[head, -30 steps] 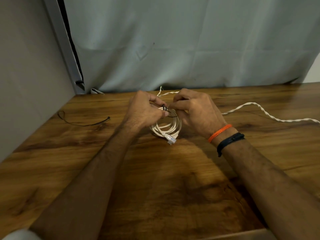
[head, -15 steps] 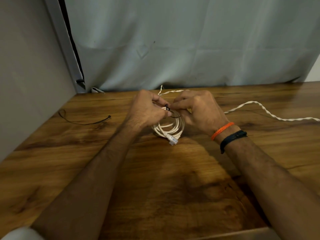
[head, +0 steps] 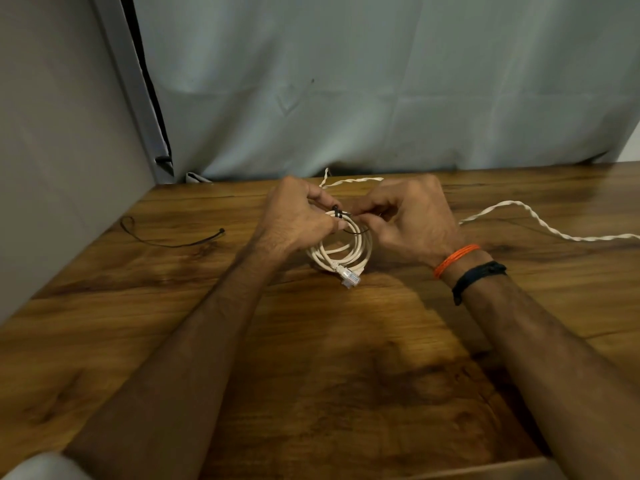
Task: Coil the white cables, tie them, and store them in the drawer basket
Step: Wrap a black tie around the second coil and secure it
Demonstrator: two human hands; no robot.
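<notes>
- Nearest: two bare forearms ran up from the bottom edge over the wooden table (head: pixel 346 375), converging on the grip point mid-table.
- Wore an orange band (head: pixel 456 259) and a black band (head: pixel 478 275) on the right wrist, just behind the grip.
- Clear plug (head: pixel 349 278) of the coiled white cable (head: pixel 360 249) stuck out at the near side, below the grip, close to the tabletop.
- Coil hung below and between both hands, loops bundled; lower edge at or just off the table, contact not resolvable.
- Left hand (head: pixel 294 223) clenched on the coil's top left, thumb pressed on the strands just beside the tie head.
- Black cable tie (head: pixel 337 214) wrapped round the strands at the coil's top, right at the grip; thin tail curved down across the coil opening.
- Right hand (head: pixel 408 220) pinched the tie's tail between thumb and forefinger, just right of the tie head, other fingers curled.
- Well left of the grip: spare black cable tie (head: pixel 166 239) lay flat on the table, untouched.
- Right of and behind the grip: twisted white cable (head: pixel 540 223) lay loose, uncoiled, running off the right edge; another stretch of it showed just beyond the hands.
- Farthest: grey curtain (head: pixel 381 98) behind the table's far edge; plain wall to the left.
</notes>
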